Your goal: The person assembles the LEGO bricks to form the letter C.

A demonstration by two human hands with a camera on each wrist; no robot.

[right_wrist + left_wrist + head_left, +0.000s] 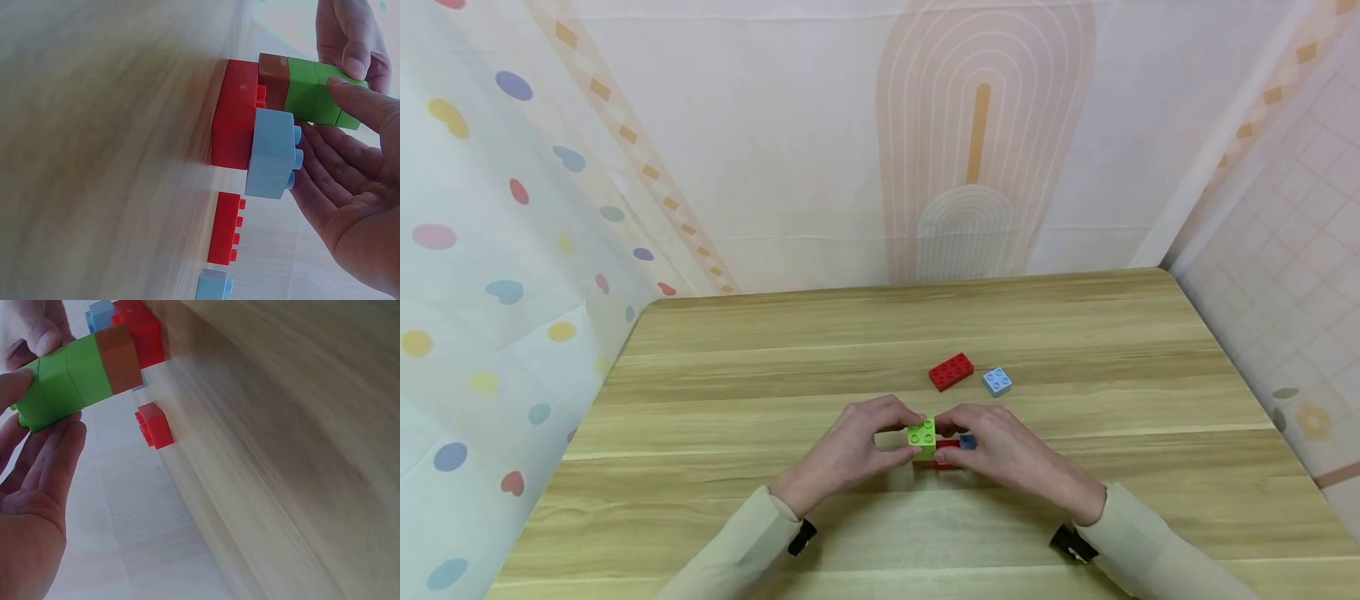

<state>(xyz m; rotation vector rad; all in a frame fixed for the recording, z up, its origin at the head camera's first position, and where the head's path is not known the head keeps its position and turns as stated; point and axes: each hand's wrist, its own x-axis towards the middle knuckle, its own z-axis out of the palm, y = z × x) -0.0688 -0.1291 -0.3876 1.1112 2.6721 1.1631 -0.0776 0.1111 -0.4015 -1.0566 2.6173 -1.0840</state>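
A tower of green toy building bricks [922,440] stands upright between both hands. In the right wrist view, a brown brick [274,76] lies under the green ones, on one end of a long red brick [235,119]. A light blue brick [270,153] sits on that red brick's other end, studs up. My left hand [850,446] pinches the green tower near its top between thumb and fingers. From the other side, my right hand [1011,443] also grips the green bricks, its fingers above the light blue brick.
Behind the hands, a loose red brick [951,372] lies on the wooden table [737,375], with a small light blue brick [997,382] just right of it. A patterned cloth [775,150] hangs along the table's back and sides.
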